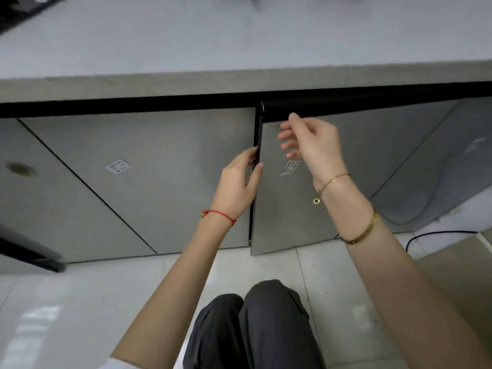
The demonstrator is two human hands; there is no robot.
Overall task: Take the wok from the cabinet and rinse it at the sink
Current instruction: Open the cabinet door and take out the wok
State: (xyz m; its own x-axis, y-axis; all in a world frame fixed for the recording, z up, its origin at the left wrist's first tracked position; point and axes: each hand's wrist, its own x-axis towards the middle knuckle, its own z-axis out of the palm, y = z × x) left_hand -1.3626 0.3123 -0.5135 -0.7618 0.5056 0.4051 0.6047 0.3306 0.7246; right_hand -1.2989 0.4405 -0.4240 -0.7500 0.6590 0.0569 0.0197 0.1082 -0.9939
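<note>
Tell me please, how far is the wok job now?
Only the start. The left hand grips the edge of the right cabinet door, which stands slightly ajar. The right hand hovers open in front of it. No wok or sink is in view, so taking it out and rinsing remain.

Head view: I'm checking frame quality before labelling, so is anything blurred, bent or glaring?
Head view: the right hand has motion-smeared fingertips; the left hand on the grey metal cabinet door is sharper; the pale countertop edge bows from wide-angle distortion; soft window glare lies on the white floor tiles.
</note>
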